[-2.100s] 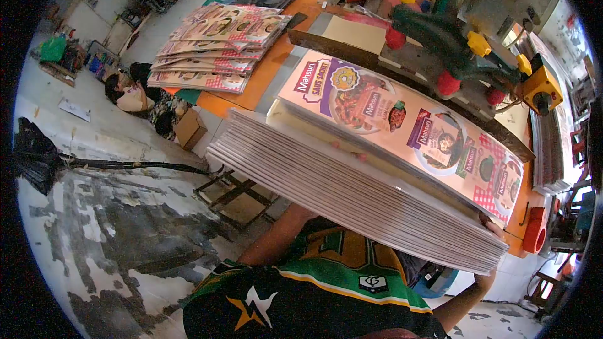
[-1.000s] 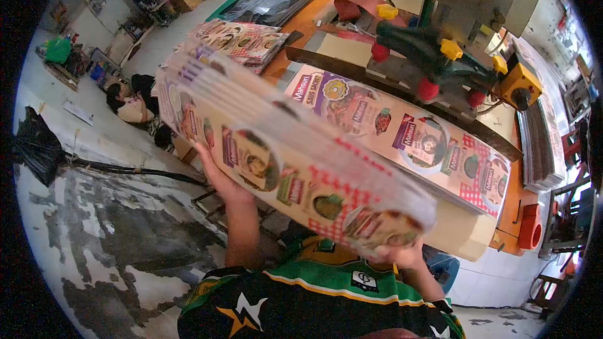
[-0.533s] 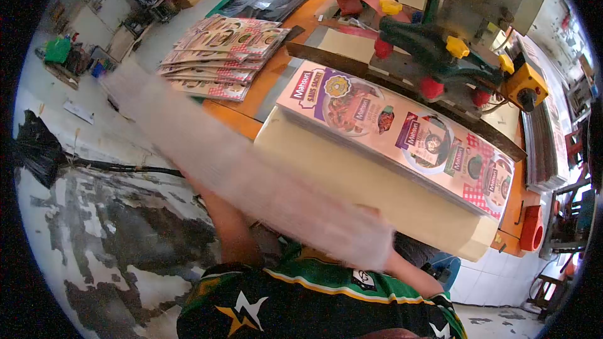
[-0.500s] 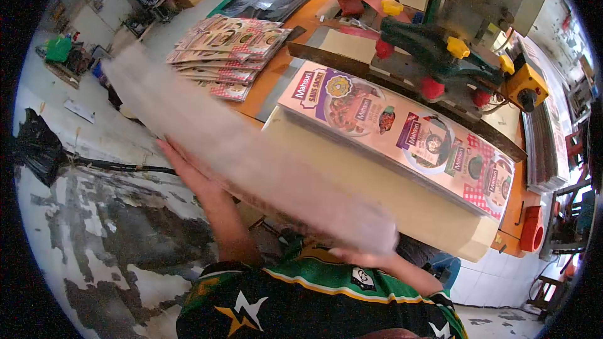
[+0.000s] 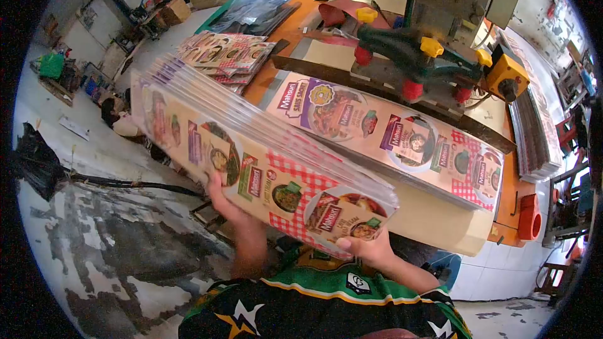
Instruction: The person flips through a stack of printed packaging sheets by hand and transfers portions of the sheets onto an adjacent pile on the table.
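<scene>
Both hands hold a thick stack of long printed Mahsuri sheets (image 5: 251, 169), tilted so that the top face and the fanned layered edges show. My left hand (image 5: 229, 208) grips the near long edge around its middle, thumb on the printed face. At the right end, my right hand (image 5: 370, 248) is wrapped round the near corner with its thumb on top. The fingers beneath the stack are hidden. Just beyond lies another stack of the same printed sheets (image 5: 383, 135), resting on a cream board (image 5: 433, 220) at the front of the orange table.
A machine with red-tipped clamps and yellow knobs (image 5: 421, 56) stands behind the table stack. More printed packs (image 5: 229, 53) lie at the back left, near clear plastic sheets (image 5: 257, 3). A red tape dispenser (image 5: 529, 218) sits at the right edge; a tall stack (image 5: 534, 132) stands beyond.
The held stack was a blur with its pale layered side showing; now its printed face is turned up toward me. Both hands still hold it, and my right thumb now shows on top.
</scene>
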Available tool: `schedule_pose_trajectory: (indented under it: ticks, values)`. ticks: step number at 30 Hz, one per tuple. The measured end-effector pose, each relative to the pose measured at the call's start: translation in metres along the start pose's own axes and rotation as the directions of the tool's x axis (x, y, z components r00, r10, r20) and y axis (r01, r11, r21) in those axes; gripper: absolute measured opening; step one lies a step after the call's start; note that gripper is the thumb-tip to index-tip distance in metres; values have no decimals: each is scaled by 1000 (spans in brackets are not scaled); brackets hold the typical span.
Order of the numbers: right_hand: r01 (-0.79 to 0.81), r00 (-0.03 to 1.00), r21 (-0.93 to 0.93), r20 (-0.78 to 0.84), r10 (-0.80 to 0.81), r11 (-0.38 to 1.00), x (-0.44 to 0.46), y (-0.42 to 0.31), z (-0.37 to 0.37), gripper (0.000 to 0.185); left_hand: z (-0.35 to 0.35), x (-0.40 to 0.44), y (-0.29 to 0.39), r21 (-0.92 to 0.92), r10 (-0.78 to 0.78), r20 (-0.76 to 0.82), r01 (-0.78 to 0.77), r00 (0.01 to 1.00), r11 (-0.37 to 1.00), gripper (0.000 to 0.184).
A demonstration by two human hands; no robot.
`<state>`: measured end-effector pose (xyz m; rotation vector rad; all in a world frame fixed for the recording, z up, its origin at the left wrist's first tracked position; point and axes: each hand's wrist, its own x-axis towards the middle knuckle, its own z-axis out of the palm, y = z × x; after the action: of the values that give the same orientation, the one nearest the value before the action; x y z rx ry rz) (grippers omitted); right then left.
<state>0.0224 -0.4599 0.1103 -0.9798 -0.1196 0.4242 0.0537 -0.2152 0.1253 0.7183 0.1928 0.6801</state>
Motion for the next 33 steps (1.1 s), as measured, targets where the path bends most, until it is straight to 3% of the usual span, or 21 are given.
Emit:
schedule_pose_trajectory:
  ticks: [3,4,5,7,8,9,11,12,14,19,20,25,28,29,30,33]
  values:
    - [-122,987,-101,91,131,987,3,-4,-2,91,6,9,4,50,-52,-2,52,999,997,56]
    - [64,989,-228,144,-31,972,7,8,-13,84,7,14,7,35,-67,35,66,997,997,55]
    - [68,988,-229,148,-34,971,8,8,-25,84,8,21,12,33,-63,38,61,997,998,55]
    - [38,964,-350,259,57,936,9,2,-48,71,11,38,21,77,-121,22,119,992,990,56]
    - [17,960,-368,266,88,930,6,-25,-42,57,13,51,25,167,-55,65,44,996,985,58]
    - [48,979,-452,197,48,891,0,-32,-51,46,12,66,31,170,-54,65,43,996,985,58]
    - [222,975,-728,153,-162,649,-9,-39,-77,32,2,102,42,218,-72,118,45,990,975,58]
    - [221,975,-727,149,-165,650,-13,-42,-88,32,1,123,44,217,-28,95,7,995,976,58]
    - [94,981,-827,-17,-192,555,-18,-47,-104,25,4,168,51,235,8,57,-21,998,972,56]
    - [68,968,-863,-64,-242,501,-20,-39,-113,22,-18,310,61,223,-15,178,-25,984,975,53]
    - [52,972,-892,-58,-227,449,-19,-39,-113,21,-13,327,60,234,-5,148,-31,989,972,54]
    - [60,961,-892,-70,-269,449,-21,-39,-111,18,4,391,62,332,26,-25,-16,999,943,59]
    - [73,960,-914,-44,-276,400,-19,-39,-113,16,-41,465,59,232,-183,-27,184,983,955,64]
    - [82,962,-916,-30,-271,392,-19,-38,-114,15,-45,474,59,230,-183,-22,183,983,956,64]
    - [85,961,-917,-29,-276,389,-19,-39,-114,15,-49,479,60,306,-202,-142,237,969,922,64]
    - [5,978,-885,-92,-186,465,-20,-39,-113,15,-85,498,42,237,-310,-196,351,930,906,59]
